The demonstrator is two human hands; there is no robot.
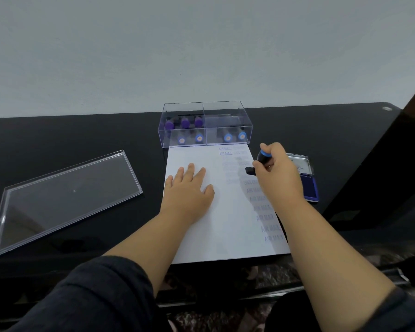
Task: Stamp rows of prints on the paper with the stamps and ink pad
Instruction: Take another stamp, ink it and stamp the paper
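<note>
My left hand (pixel 189 185) lies flat on the paper (pixel 225 212) at centre frame, fingers straight and a little spread, to keep the sheet from sliding. My right hand (pixel 278 173) curls its fingers round the stamp (pixel 261 161), tilted and just above the sheet's right side, probably lining up another print beside the "AIR MAIL" column there. The ink pad (pixel 309 185) sits open just right of the paper, near for re-inking. More stamps wait in the clear box (pixel 205 124) touching the paper's top edge; its lid (pixel 65 200) lies on the counter (pixel 82 140) at left.
</note>
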